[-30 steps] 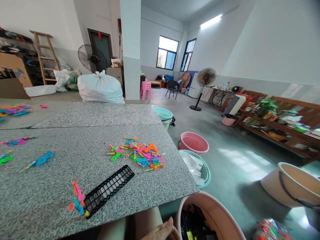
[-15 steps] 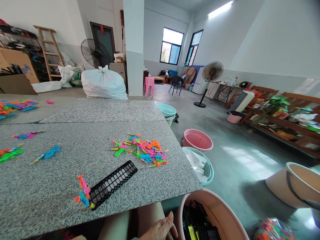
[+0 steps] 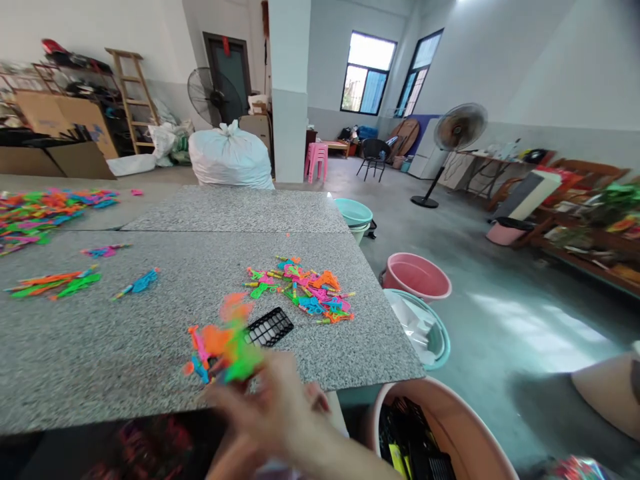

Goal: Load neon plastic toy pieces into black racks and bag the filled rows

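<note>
Orange-and-green toys (image 3: 243, 353), blurred, sit just ahead of the right hand (image 3: 275, 398), seemingly in its grasp; the left hand (image 3: 318, 396), mostly hidden beneath, I cannot tell. Pink-and-blue toys (image 3: 201, 345) lie by the black tray (image 3: 271, 327) (partly masked). Much looks left: a loose pile (image 3: 306, 293) lies beyond; a bucket (image 3: 473, 404) stands right.

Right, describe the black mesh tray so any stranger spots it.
On the speckled grey tabletop, find the bright toy heap. Just this side of its left end, the tray lies partly hidden by blurred toys: black lattice among bright colours.
</note>
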